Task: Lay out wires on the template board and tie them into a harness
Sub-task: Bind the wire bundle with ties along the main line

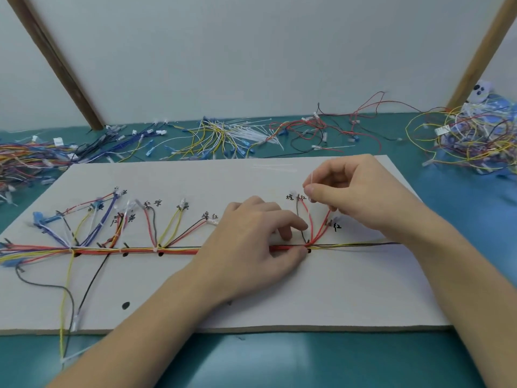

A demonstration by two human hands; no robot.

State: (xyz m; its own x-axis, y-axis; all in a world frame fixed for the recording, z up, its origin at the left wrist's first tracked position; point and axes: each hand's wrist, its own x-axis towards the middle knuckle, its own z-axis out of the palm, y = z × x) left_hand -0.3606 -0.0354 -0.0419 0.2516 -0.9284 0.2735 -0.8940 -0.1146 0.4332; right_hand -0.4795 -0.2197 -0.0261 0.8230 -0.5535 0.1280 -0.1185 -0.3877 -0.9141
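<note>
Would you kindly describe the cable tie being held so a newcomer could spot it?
Start at the white template board and follow the wire trunk right to the red branch wires. Above them, the right hand pinches a thin white cable tie, the only one lifted off the table.

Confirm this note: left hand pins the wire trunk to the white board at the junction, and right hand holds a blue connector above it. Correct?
Not quite. The head view shows the right hand pinching a thin white cable tie, not a blue connector. The rest holds: the left hand pins the wire trunk to the white board at the junction.
</note>
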